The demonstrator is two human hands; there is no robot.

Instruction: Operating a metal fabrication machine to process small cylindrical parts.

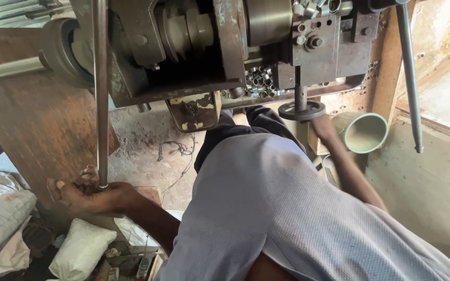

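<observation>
I look down over my grey shirt at an old metal machine. My left hand is closed around the lower end of a long vertical steel lever rod at the left. My right hand reaches forward under the machine, right below a round handwheel and beside a pale green cup; its fingers are mostly hidden, so what it grips is unclear. Several small metal rings lie piled in the machine's tray.
A second long lever hangs at the right. A rusty brown panel stands at the left. White sacks and scrap lie on the dirty floor at the bottom left. A concrete ledge runs along the right.
</observation>
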